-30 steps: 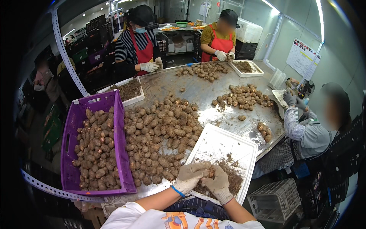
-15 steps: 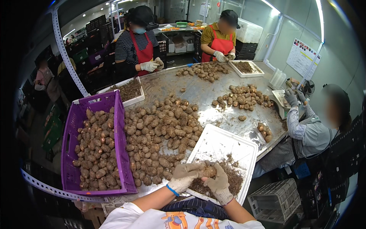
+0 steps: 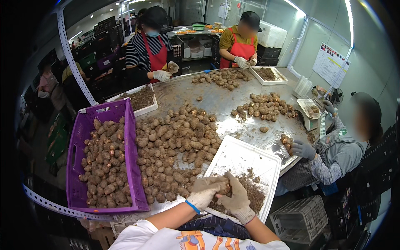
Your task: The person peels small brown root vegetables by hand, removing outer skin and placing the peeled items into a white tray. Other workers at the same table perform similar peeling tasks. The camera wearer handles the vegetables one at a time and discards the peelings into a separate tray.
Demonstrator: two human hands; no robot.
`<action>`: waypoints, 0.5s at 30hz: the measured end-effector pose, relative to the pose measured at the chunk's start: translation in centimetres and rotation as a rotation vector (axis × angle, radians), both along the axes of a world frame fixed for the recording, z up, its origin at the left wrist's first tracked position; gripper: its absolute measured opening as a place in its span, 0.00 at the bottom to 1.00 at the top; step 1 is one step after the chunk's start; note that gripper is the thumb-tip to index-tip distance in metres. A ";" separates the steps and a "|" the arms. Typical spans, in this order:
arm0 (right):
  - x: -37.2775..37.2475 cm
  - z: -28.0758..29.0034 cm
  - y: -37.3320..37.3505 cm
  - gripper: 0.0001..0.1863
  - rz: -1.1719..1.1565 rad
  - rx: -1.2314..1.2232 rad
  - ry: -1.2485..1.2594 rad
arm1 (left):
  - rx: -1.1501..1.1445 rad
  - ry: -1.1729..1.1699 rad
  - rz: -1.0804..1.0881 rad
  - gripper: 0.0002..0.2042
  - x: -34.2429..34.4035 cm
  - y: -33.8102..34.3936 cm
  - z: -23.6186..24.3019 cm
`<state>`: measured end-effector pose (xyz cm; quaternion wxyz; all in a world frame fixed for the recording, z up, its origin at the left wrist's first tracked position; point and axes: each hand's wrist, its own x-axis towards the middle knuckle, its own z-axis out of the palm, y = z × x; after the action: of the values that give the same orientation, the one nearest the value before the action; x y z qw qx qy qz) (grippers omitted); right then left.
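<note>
My left hand [image 3: 206, 192], in a dirty beige glove with a blue band at the wrist, closes around a small brown taro [image 3: 226, 190]. From the other side my right hand [image 3: 236, 201], gloved alike, grips the same taro, and the fingers hide most of it. Both hands are over the near part of a white foam tray [image 3: 233, 156], which holds loose brown peelings and dirt [image 3: 255, 193]. Just left of the tray, a big heap of taro [image 3: 179, 137] covers the metal table [image 3: 227, 109].
A purple crate [image 3: 130, 162] full of taro stands at the left. Smaller taro piles [image 3: 266, 106] lie farther off. Three co-workers stand around the table; the right one reaches for taro beside a scale [image 3: 309, 121]. A grey crate [image 3: 300, 218] is at the lower right.
My hands have drawn closer around the taro, covering more of it. The right co-worker's hand has moved from the scale's tray to taro near the table edge. The left co-worker's hands have parted.
</note>
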<state>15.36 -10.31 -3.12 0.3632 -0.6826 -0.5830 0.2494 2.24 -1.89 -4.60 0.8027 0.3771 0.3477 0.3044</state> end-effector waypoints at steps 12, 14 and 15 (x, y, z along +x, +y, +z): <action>0.4 -1.2 -0.4 0.35 -0.017 0.229 0.072 | 0.078 0.092 -0.107 0.15 -2.2 0.4 0.6; 0.5 -1.0 -0.5 0.33 -0.012 0.142 0.075 | 0.124 0.179 -0.120 0.14 -2.3 0.2 1.3; 0.5 -1.0 -0.5 0.32 -0.010 0.098 0.076 | 0.147 0.223 -0.126 0.14 -2.3 0.2 1.4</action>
<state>15.86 -10.81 -4.09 0.4194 -0.6570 -0.5768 0.2444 -0.03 -1.71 -3.19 0.7467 0.4875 0.3871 0.2344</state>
